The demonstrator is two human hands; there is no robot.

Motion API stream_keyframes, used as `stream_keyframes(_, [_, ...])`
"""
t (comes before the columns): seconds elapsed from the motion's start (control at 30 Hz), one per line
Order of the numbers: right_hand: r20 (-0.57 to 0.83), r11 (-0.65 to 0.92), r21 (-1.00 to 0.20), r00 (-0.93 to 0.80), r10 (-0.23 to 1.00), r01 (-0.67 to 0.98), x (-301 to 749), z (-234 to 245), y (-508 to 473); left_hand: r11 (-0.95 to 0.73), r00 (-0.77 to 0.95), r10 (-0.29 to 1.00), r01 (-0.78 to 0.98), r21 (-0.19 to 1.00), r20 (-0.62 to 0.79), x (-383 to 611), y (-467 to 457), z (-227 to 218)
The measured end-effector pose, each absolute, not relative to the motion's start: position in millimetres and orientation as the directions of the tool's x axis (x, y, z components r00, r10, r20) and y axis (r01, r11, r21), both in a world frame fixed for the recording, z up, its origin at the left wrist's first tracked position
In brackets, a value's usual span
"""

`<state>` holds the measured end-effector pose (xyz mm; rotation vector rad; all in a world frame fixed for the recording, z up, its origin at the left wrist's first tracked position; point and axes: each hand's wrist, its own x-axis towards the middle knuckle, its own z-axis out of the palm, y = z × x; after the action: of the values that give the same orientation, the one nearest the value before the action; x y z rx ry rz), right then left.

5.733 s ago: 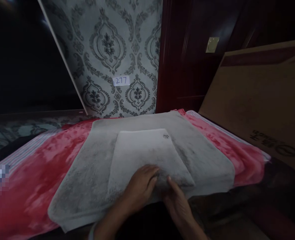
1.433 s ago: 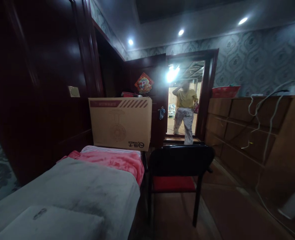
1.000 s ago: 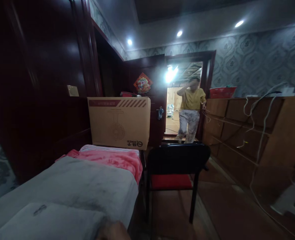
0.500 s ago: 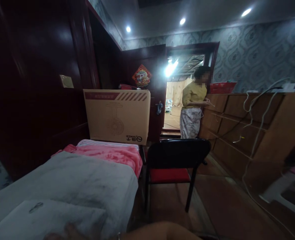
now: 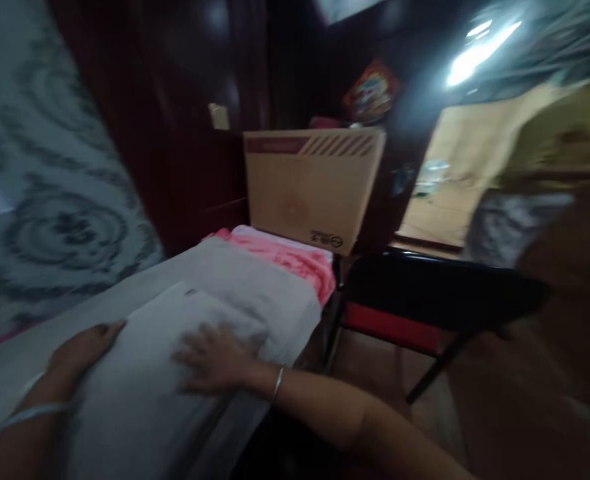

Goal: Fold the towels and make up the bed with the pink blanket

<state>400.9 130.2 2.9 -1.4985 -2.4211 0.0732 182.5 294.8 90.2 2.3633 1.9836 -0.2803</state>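
Observation:
A white cloth with a small dark mark near its far edge lies over a larger pale grey cover. My right hand lies flat on the white cloth, palm down and fingers spread, with a bracelet at the wrist. At the left edge of that cloth rests my left hand, fingers stretched forward and somewhat blurred. A light band circles the left wrist. Neither hand visibly lifts anything. Beyond the cover is a pink cloth.
A large cardboard box stands past the pink cloth, against dark doors. To the right is a black chair with a red seat. A person in a yellow top stands blurred near the lit doorway. Patterned wallpaper covers the left wall.
The view has swung left and downward, blurring the picture. Both hands and forearms now show on the white cloth; before, only blurred fingers and part of a forearm showed at the bottom edge.

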Motion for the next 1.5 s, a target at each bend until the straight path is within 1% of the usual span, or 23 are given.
stream_keyframes(0.03, [0.197, 0.454, -0.210, -0.418, 0.887, 0.866, 400.7, 2.6, 128.6, -0.086, 0.076, 0.993, 0.990, -0.115, -0.086, 174.3, 291.7, 82.6])
stream_keyframes(0.07, [0.186, 0.455, -0.227, -0.420, 0.888, 0.861, 400.4, 1.3, 128.0, -0.037, 0.028, 0.997, 0.990, -0.134, -0.065, 167.5, 289.5, 75.0])
stream_keyframes(0.17, [0.145, 0.436, -0.243, -0.412, 0.900, 0.867, 398.4, -6.1, 129.6, 0.014, -0.019, 0.999, 0.990, -0.138, -0.040, 155.4, 290.2, 53.6])
stream_keyframes(0.3, [0.118, 0.423, -0.214, -0.407, 0.906, 0.881, 395.1, -13.7, 129.9, 0.031, -0.034, 0.999, 0.994, -0.104, -0.033, 148.1, 300.3, 38.6])
stream_keyframes(0.47, [0.107, 0.418, -0.189, -0.405, 0.908, 0.888, 394.0, -15.9, 128.3, 0.024, -0.028, 0.998, 0.998, -0.062, -0.050, 128.6, 303.8, 41.9])
stream_keyframes(0.57, [0.111, 0.413, -0.183, -0.399, 0.910, 0.892, 393.6, -16.0, 127.4, 0.033, -0.036, 0.998, 0.998, -0.058, -0.056, 112.9, 296.6, 40.4])
stream_keyframes(0.73, [0.103, 0.418, -0.204, -0.405, 0.909, 0.885, 393.4, -16.7, 126.8, 0.055, -0.056, 0.998, 0.995, -0.083, -0.009, 101.0, 286.9, 30.0])
stream_keyframes(0.9, [0.111, 0.418, -0.204, -0.404, 0.908, 0.885, 393.8, -17.8, 127.9, -0.015, 0.013, 1.000, 0.995, -0.097, -0.022, 100.7, 291.1, 34.8])
stream_keyframes(1.0, [0.110, 0.417, -0.211, -0.403, 0.909, 0.884, 394.3, -17.1, 127.3, -0.067, 0.072, 0.997, 0.991, -0.117, 0.042, 117.1, 291.9, 43.6])
stream_keyframes(1.03, [0.109, 0.418, -0.212, -0.404, 0.908, 0.883, 394.5, -16.7, 126.9, -0.106, 0.116, 0.991, 0.987, -0.120, 0.074, 127.6, 291.4, 45.1])
stream_keyframes(1.1, [0.109, 0.418, -0.207, -0.404, 0.908, 0.885, 394.6, -15.8, 126.2, -0.267, 0.279, 0.952, 0.958, -0.107, 0.122, 154.2, 289.7, 43.4])
stream_keyframes(1.17, [0.109, 0.415, -0.202, -0.400, 0.910, 0.887, 393.7, -14.7, 126.1, -0.439, 0.444, 0.889, 0.896, -0.067, 0.111, 181.6, 286.7, 35.1])
stream_keyframes(1.2, [0.107, 0.413, -0.203, -0.399, 0.911, 0.888, 392.8, -14.0, 126.4, -0.489, 0.490, 0.867, 0.872, -0.037, 0.087, 192.8, 284.9, 29.1])
stream_keyframes(1.23, [0.106, 0.411, -0.208, -0.397, 0.911, 0.888, 392.0, -13.2, 126.9, -0.505, 0.504, 0.862, 0.863, -0.006, 0.058, 201.3, 283.2, 22.6])
stream_keyframes(1.3, [0.105, 0.413, -0.219, -0.399, 0.911, 0.884, 391.9, -11.1, 128.0, -0.476, 0.476, 0.879, 0.878, 0.043, 0.012, 209.7, 280.9, 10.7])
stream_keyframes(1.4, [0.094, 0.405, -0.218, -0.394, 0.914, 0.888, 401.7, -9.6, 126.9, -0.461, 0.461, 0.887, 0.884, 0.080, 0.011, 207.6, 281.9, 0.6])
stream_keyframes(1.5, [0.086, 0.299, -0.194, -0.288, 0.954, 0.934, 425.3, -14.9, 117.6, -0.454, 0.454, 0.891, 0.888, 0.080, 0.011, 203.7, 285.5, -0.9])
